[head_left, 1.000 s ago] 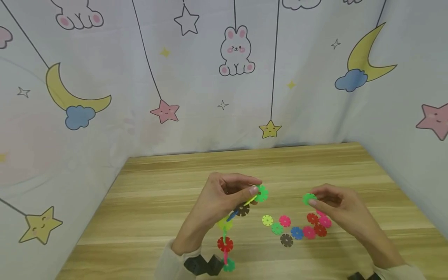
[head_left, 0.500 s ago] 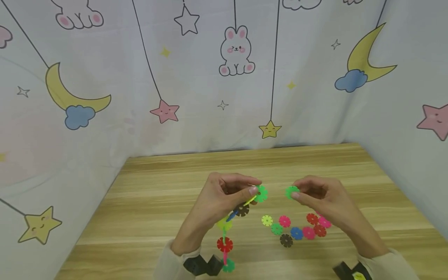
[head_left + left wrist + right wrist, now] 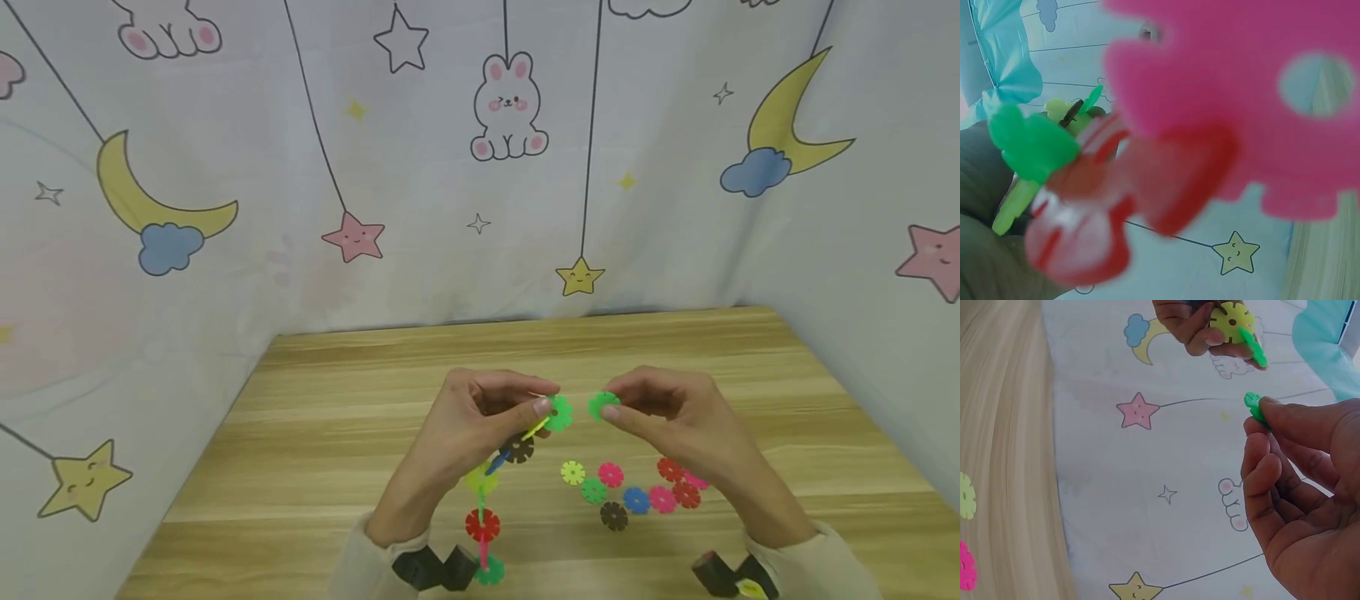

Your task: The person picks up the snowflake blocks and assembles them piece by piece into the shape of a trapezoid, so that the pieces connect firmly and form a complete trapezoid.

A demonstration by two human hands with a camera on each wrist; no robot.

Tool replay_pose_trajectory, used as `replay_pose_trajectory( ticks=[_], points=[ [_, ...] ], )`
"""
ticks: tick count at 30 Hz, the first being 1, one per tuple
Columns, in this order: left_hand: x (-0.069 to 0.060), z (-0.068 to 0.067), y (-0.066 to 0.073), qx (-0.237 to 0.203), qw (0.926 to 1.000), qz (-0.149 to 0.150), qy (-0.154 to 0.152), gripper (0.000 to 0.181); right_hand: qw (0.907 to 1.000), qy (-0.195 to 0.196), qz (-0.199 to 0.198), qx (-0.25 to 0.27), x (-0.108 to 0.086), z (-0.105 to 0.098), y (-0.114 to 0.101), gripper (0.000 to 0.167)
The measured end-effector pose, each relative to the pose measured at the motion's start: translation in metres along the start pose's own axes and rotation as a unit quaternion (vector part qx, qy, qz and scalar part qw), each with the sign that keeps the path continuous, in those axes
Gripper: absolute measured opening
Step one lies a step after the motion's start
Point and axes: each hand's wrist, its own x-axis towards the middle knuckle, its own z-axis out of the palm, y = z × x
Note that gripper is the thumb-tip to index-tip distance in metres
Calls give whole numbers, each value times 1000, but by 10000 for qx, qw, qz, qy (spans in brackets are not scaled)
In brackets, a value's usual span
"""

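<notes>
My left hand (image 3: 480,432) pinches a chain of slotted snowflake discs (image 3: 482,525) near its upper end, where a green disc sits beside a yellow one (image 3: 1232,324). From there the chain hangs past the wrist through brown, blue, yellow, green, red and pink discs to a green one at the bottom. Pink and red discs loom blurred in the left wrist view. Between thumb and fingers, my right hand (image 3: 675,417) holds a single green snowflake disc (image 3: 602,406). A small gap separates it from the chain's green end disc (image 3: 559,412).
Loose discs lie on the wooden table (image 3: 360,417) below the right hand: a yellow one (image 3: 573,472), a blue one (image 3: 637,500), a dark one (image 3: 613,516), several pink and red ones, and a green one. A printed cloth (image 3: 420,167) stands behind the table.
My right hand has moved left with its green disc, closing most of the distance to the chain. The left hand and chain have stayed nearly still.
</notes>
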Motion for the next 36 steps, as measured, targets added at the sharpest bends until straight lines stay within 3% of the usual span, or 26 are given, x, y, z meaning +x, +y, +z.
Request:
replay_pose_trajectory(
  ticks=[11,29,36],
  points=[
    [0,1,0,-50,10000,-61,43,22,9957,-84,-842,383,0,8,-17,22],
    [1,4,-2,-84,9998,74,136,22,9875,431,-1507,-147,1,20,-17,33],
    [1,5,-2,-199,9997,114,88,23,9842,400,-1681,395,2,23,-11,34]
  ],
)
